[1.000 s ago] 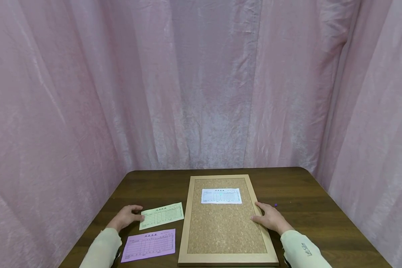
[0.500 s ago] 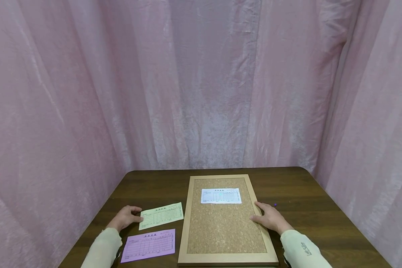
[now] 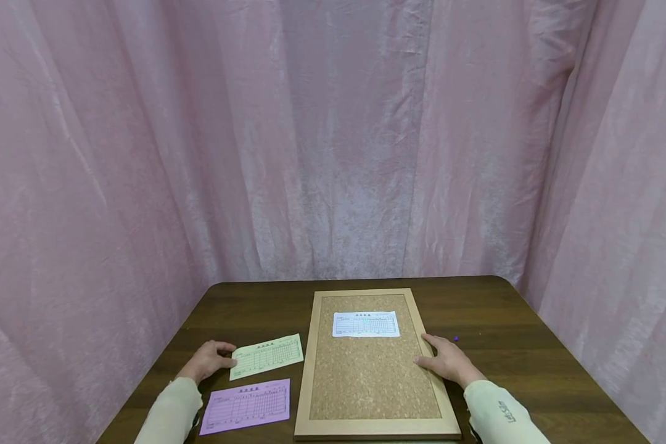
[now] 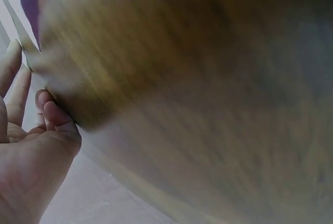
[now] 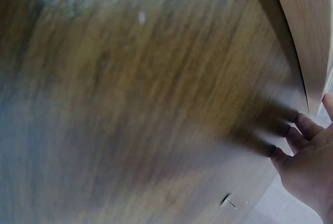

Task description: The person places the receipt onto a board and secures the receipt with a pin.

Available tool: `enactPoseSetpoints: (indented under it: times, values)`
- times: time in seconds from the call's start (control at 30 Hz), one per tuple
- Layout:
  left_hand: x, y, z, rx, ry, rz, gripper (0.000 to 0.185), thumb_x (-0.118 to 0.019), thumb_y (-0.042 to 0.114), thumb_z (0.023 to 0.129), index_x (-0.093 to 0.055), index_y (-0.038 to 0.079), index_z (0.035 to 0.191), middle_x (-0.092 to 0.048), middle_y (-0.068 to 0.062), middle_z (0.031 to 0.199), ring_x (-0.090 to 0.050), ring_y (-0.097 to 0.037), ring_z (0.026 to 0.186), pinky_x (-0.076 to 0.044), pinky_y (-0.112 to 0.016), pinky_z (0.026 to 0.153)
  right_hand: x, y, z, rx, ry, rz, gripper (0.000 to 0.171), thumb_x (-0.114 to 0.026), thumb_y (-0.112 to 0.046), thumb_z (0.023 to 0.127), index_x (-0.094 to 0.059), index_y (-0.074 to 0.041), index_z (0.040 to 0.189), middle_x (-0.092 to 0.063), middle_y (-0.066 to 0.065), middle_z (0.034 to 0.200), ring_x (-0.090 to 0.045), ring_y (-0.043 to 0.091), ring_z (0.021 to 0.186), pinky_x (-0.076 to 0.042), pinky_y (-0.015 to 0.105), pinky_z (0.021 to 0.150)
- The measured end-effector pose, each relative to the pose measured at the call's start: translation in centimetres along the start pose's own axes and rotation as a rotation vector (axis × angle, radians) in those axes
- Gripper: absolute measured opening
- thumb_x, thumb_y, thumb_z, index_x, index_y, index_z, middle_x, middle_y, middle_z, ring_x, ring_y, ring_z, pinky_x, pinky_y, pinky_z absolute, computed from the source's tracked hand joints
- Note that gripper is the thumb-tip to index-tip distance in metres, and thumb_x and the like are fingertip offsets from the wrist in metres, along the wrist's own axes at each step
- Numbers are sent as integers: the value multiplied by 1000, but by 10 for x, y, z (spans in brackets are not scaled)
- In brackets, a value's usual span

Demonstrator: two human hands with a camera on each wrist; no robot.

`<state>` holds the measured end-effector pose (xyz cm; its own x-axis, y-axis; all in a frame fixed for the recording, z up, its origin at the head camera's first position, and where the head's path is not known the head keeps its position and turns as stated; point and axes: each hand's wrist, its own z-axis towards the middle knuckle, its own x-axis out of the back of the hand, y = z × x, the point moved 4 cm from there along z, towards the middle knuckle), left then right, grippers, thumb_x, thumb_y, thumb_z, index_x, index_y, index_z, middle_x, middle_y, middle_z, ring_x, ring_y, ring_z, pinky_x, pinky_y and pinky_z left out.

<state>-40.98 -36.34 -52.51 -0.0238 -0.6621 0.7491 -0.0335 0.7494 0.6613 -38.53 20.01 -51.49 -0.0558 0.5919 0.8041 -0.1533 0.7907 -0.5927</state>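
The left hand [image 3: 207, 362] rests on the dark wooden table [image 3: 533, 370] at the left side of a pale green printed form [image 3: 267, 357]; its thumb covers a little of that edge. Thumb and forefinger stand apart in the head view, and the other fingers are mostly hidden beneath the hand. The left wrist view is blurred, with the hand cut off at the left border, so how firmly the paper is touched cannot be told.

A purple printed form [image 3: 246, 406] lies just on the near side of the green one, apart from it. To the right is a wood-framed cork board [image 3: 377, 382], with a white printed form [image 3: 366, 324] on its far half; the print on all three is too small to read.

The right hand [image 3: 448, 361] rests at the board's right side, thumb over the frame onto the cork, forefinger apart from it along the rail; the right wrist view cuts the hand off. A tiny purple object [image 3: 456, 338] lies farther right, its shape unclear. The right wrist view shows a thumbtack [image 5: 227, 200] on the tabletop, its head blurred. The near table edge and both sleeves [image 3: 499, 413] run out of the head view.
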Motion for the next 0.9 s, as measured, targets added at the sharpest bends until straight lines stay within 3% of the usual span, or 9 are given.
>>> enactPoseSetpoints:
  times: [0.2, 0.47, 0.63, 0.83, 0.9]
  values:
    - [0, -3, 1, 21, -7, -4, 51, -83, 16, 81, -64, -6, 123, -54, -30, 129, -47, -47, 121, -34, -62, 103, 0, 0, 0, -4, -3, -1, 73, -73, -35, 89, -46, 4, 144, -45, 34, 141, -40, 52, 131, -35, 63, 103]
    - [-1, -2, 2, 7, 5, 23, 42, -82, 13, 80, -68, -3, 117, -56, -27, 128, -48, -45, 121, -34, -61, 103, 2, -2, -2, -4, -7, 5, 73, -72, -35, 89, -45, 5, 144, -44, 35, 141, -40, 53, 131, -35, 64, 103]
    - [-1, 1, 0, 0, 4, 1, 38, -82, 9, 80, -69, -3, 113, -60, -22, 119, -52, -39, 112, -38, -59, 99, 2, -3, -3, -3, -7, 7, 73, -72, -34, 89, -45, 5, 144, -44, 35, 142, -39, 53, 131, -34, 64, 103]
    - [0, 3, 0, 47, -1, -10, 33, -81, 9, 80, -68, -2, 107, -62, -17, 110, -53, -33, 101, -40, -55, 95, 2, -3, -3, -4, -6, 7, 73, -72, -34, 89, -45, 5, 144, -44, 34, 142, -39, 53, 131, -34, 64, 103]
    - [0, 3, 0, 55, -1, -2, 25, -81, 9, 80, -67, 0, 99, -61, -13, 101, -52, -30, 95, -41, -50, 90, 2, -2, -2, -4, -7, 8, 73, -73, -34, 89, -45, 4, 145, -44, 34, 142, -39, 53, 131, -35, 64, 103]
